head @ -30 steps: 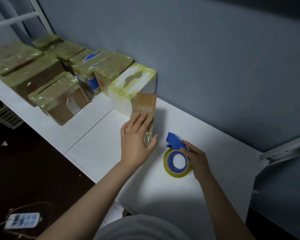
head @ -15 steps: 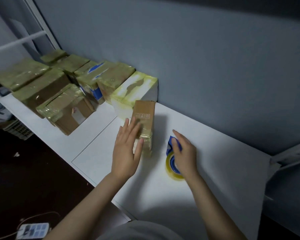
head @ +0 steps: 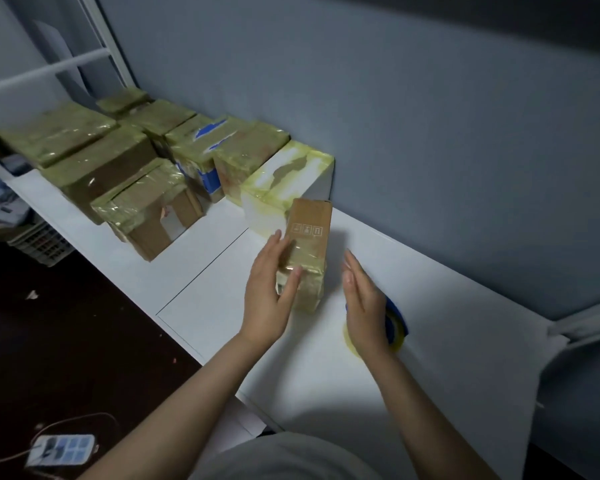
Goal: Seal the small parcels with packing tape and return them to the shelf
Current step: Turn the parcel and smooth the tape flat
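Left hand (head: 269, 292) lies flat against the parcel (head: 310, 233), right hand (head: 364, 306) open beside it; looks light, tape-slick, so I'd clasp both sides.

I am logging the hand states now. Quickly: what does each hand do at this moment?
Left hand: open, straight fingers against the small brown cardboard parcel.
Right hand: open, holding nothing, above the yellow tape roll with blue core.

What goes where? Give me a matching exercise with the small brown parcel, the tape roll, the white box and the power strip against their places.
1 small brown parcel
2 tape roll
3 white box
4 power strip

A on the floor
B partly behind the right hand
C touched by the left hand
D beside the taped boxes

Pairs: 1-C, 2-B, 3-D, 4-A
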